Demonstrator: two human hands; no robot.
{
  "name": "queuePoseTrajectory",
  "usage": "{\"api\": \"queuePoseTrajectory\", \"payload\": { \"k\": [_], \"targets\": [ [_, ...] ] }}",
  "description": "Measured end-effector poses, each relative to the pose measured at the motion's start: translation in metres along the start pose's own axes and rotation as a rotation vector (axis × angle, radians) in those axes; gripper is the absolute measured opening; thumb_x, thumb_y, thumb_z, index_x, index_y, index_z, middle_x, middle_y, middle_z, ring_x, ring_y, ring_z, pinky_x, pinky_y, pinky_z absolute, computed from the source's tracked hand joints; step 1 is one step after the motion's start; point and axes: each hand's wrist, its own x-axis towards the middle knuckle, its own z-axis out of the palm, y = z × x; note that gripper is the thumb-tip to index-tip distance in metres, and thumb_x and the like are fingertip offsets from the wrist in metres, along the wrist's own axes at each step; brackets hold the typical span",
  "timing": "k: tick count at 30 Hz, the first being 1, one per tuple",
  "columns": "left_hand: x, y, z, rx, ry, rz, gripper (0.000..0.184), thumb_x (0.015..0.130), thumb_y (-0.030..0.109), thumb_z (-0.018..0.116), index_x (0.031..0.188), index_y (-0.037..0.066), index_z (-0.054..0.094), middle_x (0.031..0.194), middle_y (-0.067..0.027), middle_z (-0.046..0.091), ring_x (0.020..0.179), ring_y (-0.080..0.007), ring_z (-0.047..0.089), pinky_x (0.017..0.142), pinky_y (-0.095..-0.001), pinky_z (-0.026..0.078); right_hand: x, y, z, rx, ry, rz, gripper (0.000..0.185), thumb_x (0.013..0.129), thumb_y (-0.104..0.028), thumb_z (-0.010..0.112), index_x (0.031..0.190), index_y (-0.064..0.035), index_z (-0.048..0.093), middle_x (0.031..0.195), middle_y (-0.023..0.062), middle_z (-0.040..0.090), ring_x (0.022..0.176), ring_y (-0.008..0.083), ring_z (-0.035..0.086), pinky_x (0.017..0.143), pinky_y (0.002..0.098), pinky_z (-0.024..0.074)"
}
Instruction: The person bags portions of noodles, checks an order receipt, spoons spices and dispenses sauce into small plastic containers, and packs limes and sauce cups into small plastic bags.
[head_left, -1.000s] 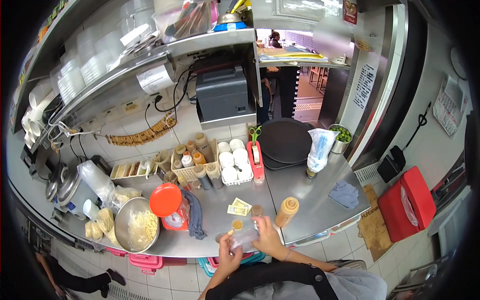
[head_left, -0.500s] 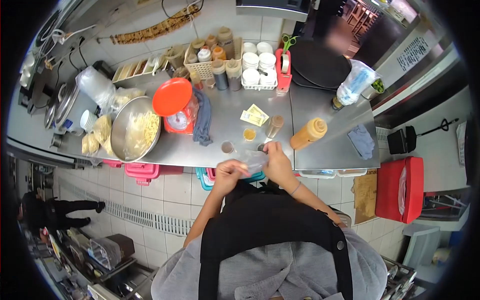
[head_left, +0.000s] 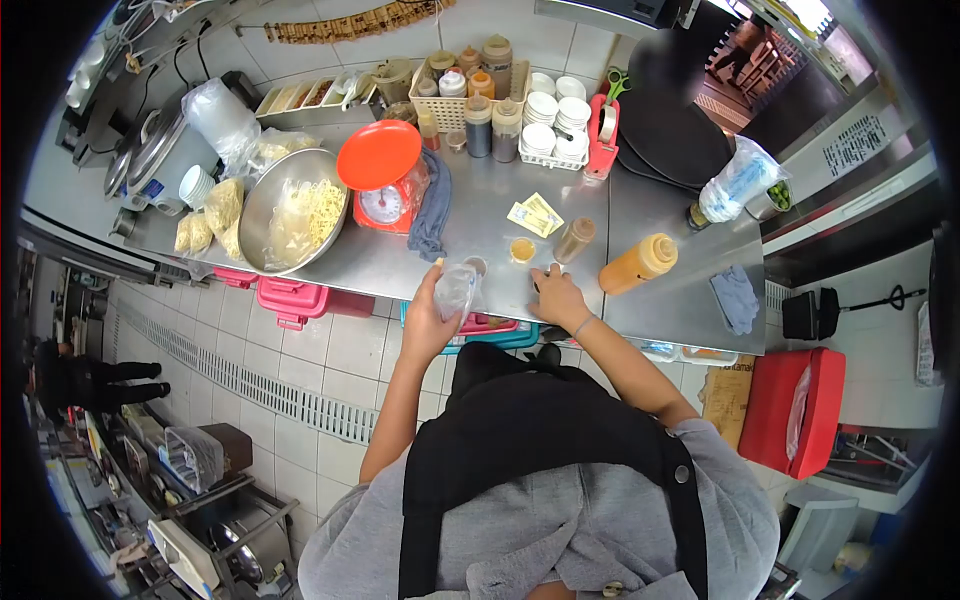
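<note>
My left hand (head_left: 432,318) holds a clear plastic bag (head_left: 457,290) over the counter's front edge, fingers wrapped round its left side. A small clear cup (head_left: 476,266) stands just behind the bag. My right hand (head_left: 560,298) is lowered to the steel counter, fingers bent down over something small and dark that is mostly hidden. Behind it are a small cup of yellow sauce (head_left: 522,250), a brownish bottle (head_left: 575,240) and two yellow packets (head_left: 536,214). To the right an orange squeeze bottle (head_left: 638,264) leans in view.
At left are a steel bowl of noodles (head_left: 293,212) and a red scale (head_left: 382,170) beside a blue-grey cloth (head_left: 432,207). Bottles in a basket (head_left: 430,107), stacked white cups (head_left: 556,120) and black trays (head_left: 670,135) line the back. A person (head_left: 100,380) is at far left.
My hands have moved apart. The left keeps the bag; the right has let go of it and come down to the counter. The camera view has tilted down and shifted.
</note>
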Motion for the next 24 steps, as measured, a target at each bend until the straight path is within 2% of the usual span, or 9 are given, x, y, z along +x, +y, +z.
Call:
{"api": "queuePoseTrajectory", "payload": {
  "k": [3, 6, 8, 9, 11, 12, 16, 18, 24],
  "targets": [
    [0.009, 0.010, -0.001, 0.038, 0.011, -0.020, 0.083, 0.061, 0.002, 0.072, 0.135, 0.003, 0.034, 0.120, -0.0230, 0.054, 0.108, -0.0379, 0.055, 0.088, -0.0390, 0.046, 0.009, 0.010, 0.016, 0.000, -0.051, -0.046, 0.053, 0.069, -0.029, 0.071, 0.111, -0.0051, 0.049, 0.103, 0.0236, 0.052, 0.097, 0.0364, 0.057, 0.075, 0.0425, 0.0519],
    [0.017, 0.019, 0.006, 0.064, -0.020, -0.069, 0.089, 0.060, 0.003, 0.074, 0.138, 0.007, 0.031, 0.116, -0.0205, 0.057, 0.101, -0.0355, 0.060, 0.084, -0.0357, 0.048, -0.016, -0.023, -0.045, 0.203, 0.090, -0.034, 0.047, 0.067, -0.021, 0.070, 0.107, -0.0046, 0.052, 0.099, 0.0201, 0.055, 0.092, 0.0338, 0.058, 0.070, 0.0415, 0.0519],
    [0.020, 0.025, 0.015, 0.048, -0.149, -0.098, 0.095, 0.059, 0.006, 0.076, 0.140, 0.008, 0.026, 0.115, -0.0196, 0.058, 0.099, -0.0363, 0.060, 0.082, -0.0373, 0.048, -0.030, -0.047, -0.071, 0.593, 0.413, -0.278, 0.046, 0.063, -0.018, 0.071, 0.104, -0.0057, 0.055, 0.096, 0.0143, 0.057, 0.094, 0.0299, 0.057, 0.079, 0.0437, 0.0472],
    [0.021, 0.027, 0.020, 0.048, -0.149, -0.096, 0.095, 0.059, 0.006, 0.076, 0.140, 0.008, 0.026, 0.115, -0.0196, 0.058, 0.099, -0.0363, 0.060, 0.082, -0.0373, 0.048, -0.032, -0.053, -0.077, 0.593, 0.414, -0.278, 0.046, 0.063, -0.018, 0.071, 0.104, -0.0057, 0.055, 0.096, 0.0143, 0.057, 0.094, 0.0299, 0.057, 0.079, 0.0437, 0.0472],
    [0.026, 0.034, 0.031, -0.029, -0.200, 0.019, 0.097, 0.057, 0.006, 0.076, 0.140, 0.006, 0.025, 0.118, -0.0215, 0.055, 0.102, -0.0387, 0.058, 0.083, -0.0410, 0.049, -0.032, -0.058, -0.085, 0.285, 0.455, -0.540, 0.049, 0.060, -0.018, 0.072, 0.106, -0.0077, 0.057, 0.094, 0.0089, 0.057, 0.101, 0.0276, 0.052, 0.089, 0.0457, 0.0380],
    [0.028, 0.038, 0.035, -0.068, -0.253, -0.002, 0.102, 0.055, 0.008, 0.077, 0.141, 0.005, 0.022, 0.117, -0.0234, 0.055, 0.102, -0.0397, 0.057, 0.083, -0.0412, 0.049, -0.025, -0.052, -0.072, 0.197, 0.383, -0.551, 0.053, 0.057, -0.022, 0.075, 0.106, -0.0088, 0.060, 0.100, 0.0096, 0.055, 0.111, 0.0281, 0.046, 0.100, 0.0529, 0.0266],
    [0.031, 0.052, 0.051, -0.142, -0.344, 0.082, 0.107, 0.054, 0.008, 0.078, 0.142, 0.003, 0.018, 0.122, -0.0252, 0.051, 0.105, -0.0412, 0.055, 0.083, -0.0422, 0.049, -0.021, -0.038, -0.065, -0.005, 0.407, -0.452, 0.057, 0.055, -0.025, 0.077, 0.107, -0.0092, 0.060, 0.108, 0.0109, 0.051, 0.115, 0.0311, 0.043, 0.104, 0.0596, 0.0200],
    [0.033, 0.054, 0.065, -0.088, -0.301, 0.167, 0.106, 0.055, 0.009, 0.078, 0.142, 0.003, 0.018, 0.125, -0.0254, 0.049, 0.106, -0.0412, 0.055, 0.082, -0.0425, 0.049, -0.019, -0.029, -0.055, -0.036, 0.465, -0.399, 0.046, 0.054, -0.026, 0.077, 0.095, -0.0101, 0.065, 0.113, 0.0140, 0.049, 0.118, 0.0310, 0.041, 0.104, 0.0648, 0.0147],
    [0.029, 0.043, 0.119, 0.160, -0.347, 0.185, 0.108, 0.054, 0.018, 0.081, 0.140, 0.001, 0.018, 0.132, -0.0266, 0.041, 0.100, -0.0397, 0.058, 0.072, -0.0428, 0.052, -0.010, 0.011, -0.015, -0.200, 0.210, -0.148, 0.053, 0.058, -0.032, 0.076, 0.106, -0.0123, 0.064, 0.112, 0.0118, 0.050, 0.118, 0.0295, 0.041, 0.100, 0.0657, 0.0217]
  ]
}}
